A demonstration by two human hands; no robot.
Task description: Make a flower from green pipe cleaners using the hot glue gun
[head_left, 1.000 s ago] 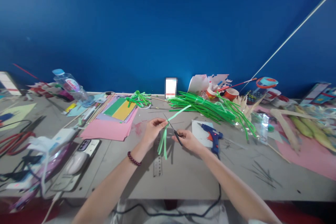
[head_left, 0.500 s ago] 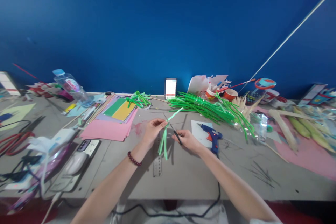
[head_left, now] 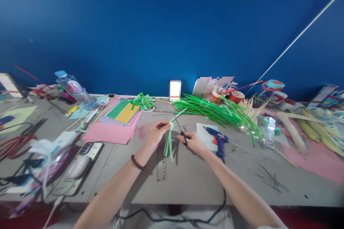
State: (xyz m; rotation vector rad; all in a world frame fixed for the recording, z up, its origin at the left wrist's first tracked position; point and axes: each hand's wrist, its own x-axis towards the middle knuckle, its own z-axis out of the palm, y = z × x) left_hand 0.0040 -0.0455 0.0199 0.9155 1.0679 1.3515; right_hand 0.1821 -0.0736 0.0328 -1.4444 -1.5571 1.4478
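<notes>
Between the fingertips of my left hand point(head_left: 159, 131) is a bunch of light green pipe cleaners point(head_left: 168, 146), pinched at a small loop. Several strands hang below it, and one sticks out up and to the right. My right hand point(head_left: 194, 142) grips scissors point(head_left: 184, 138) by their black handles. Their blades are spread near the upper strand; whether they touch it I cannot tell. Under the hanging strands lies a clear ruler point(head_left: 161, 170) on the table. To the right of my right hand, a blue glue gun point(head_left: 219, 139) rests partly on white paper point(head_left: 201, 132).
A pile of green pipe cleaners point(head_left: 209, 109) lies at the back right. Coloured sheets point(head_left: 107, 132) and a green pipe-cleaner bundle point(head_left: 143, 101) are at the left, with a phone point(head_left: 91, 149) closer in. Dark thin offcuts point(head_left: 270, 179) and corn husks point(head_left: 292, 132) are at the right.
The scissors' blades have spread apart, and my right hand has shifted slightly right. My left hand still pinches the pipe cleaners, which have turned a little.
</notes>
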